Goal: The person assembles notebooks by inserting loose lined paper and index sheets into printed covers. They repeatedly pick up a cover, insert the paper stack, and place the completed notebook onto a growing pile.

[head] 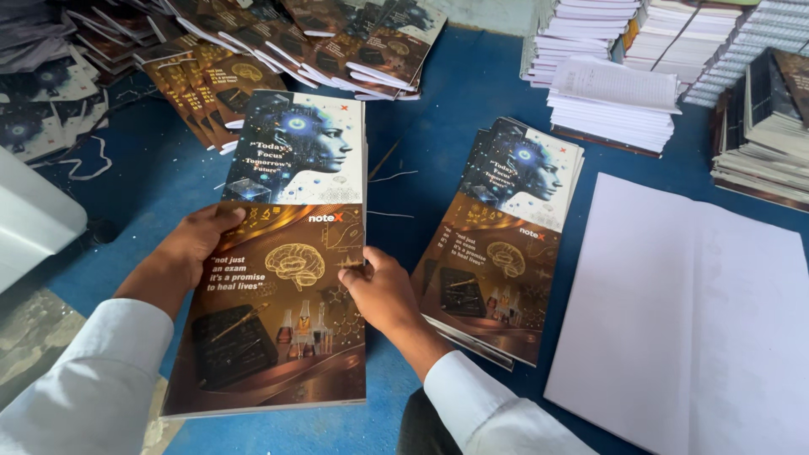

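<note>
Printed cover sheet (282, 261) is held flat over the blue table (472, 93), edges gripped for alignment: left hand (190, 248) fingers curled on left edge, right hand (379, 286) pinching right edge. Finished stack (497, 244) lies just beside.
</note>
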